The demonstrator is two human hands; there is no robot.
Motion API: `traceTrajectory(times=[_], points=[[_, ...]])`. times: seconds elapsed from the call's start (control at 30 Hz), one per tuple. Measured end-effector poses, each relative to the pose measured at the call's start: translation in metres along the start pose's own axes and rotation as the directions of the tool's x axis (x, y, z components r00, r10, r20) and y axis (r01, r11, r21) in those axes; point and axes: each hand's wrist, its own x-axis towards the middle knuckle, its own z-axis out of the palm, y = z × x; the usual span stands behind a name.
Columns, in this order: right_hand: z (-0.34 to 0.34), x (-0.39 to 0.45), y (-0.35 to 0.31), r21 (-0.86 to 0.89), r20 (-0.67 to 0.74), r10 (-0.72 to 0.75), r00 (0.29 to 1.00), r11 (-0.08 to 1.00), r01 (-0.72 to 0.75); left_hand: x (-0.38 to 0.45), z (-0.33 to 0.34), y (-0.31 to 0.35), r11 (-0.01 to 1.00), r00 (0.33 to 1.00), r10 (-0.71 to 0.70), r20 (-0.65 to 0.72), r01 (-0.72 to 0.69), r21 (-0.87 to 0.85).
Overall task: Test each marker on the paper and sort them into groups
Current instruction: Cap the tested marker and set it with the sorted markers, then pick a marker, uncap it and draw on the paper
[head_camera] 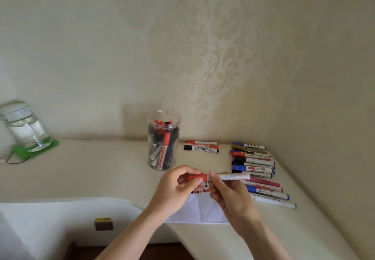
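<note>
Both hands meet above the paper [205, 209] on the worktop [101, 168]: the left hand [174, 188] has its grip pinching the red cap [197, 177], and the right hand [227, 192] pinches the marker [235, 176] barrel, held level. Sorted markers [255, 166] lie right, three more [202, 147] behind, beside the jar [164, 140].
</note>
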Motion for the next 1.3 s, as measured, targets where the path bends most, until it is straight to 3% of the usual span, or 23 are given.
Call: traceTrajectory(times=[0.27,0.47,0.57,0.7,0.9,1.07,1.2,1.3], points=[[0.003,0.005,0.000,0.099,0.096,0.173,0.980,0.978,-0.182,0.002,-0.007,-0.003,0.999,0.999,0.005,0.035,-0.006,0.040],[-0.011,0.010,0.001,0.128,-0.029,0.217,0.976,0.969,-0.212,-0.002,-0.031,-0.004,0.985,0.989,-0.147,-0.002,0.147,-0.092],[-0.011,0.009,0.003,-0.039,0.016,0.146,0.989,0.989,-0.146,0.000,-0.036,-0.003,0.972,0.984,-0.137,-0.111,0.112,-0.207],[0.009,0.009,0.005,-0.237,0.094,0.087,0.992,0.969,-0.063,0.009,-0.029,0.008,0.953,0.948,-0.049,-0.315,-0.050,-0.298],[0.037,0.018,-0.005,-0.282,0.161,-0.018,0.987,0.957,0.063,0.019,-0.038,0.026,0.971,0.930,0.055,-0.363,-0.135,-0.199],[0.043,0.040,-0.018,-0.265,0.009,-0.134,0.991,0.955,0.132,0.056,-0.083,0.076,0.960,0.869,0.191,-0.456,-0.262,-0.097],[0.032,0.052,-0.013,-0.313,-0.058,-0.151,0.987,0.941,0.126,0.100,-0.114,0.109,0.939,0.799,0.339,-0.497,-0.322,0.124],[0.023,0.064,0.003,-0.485,-0.052,-0.146,0.988,0.868,0.103,0.116,-0.116,0.102,0.900,0.803,0.408,-0.435,-0.272,0.341]])
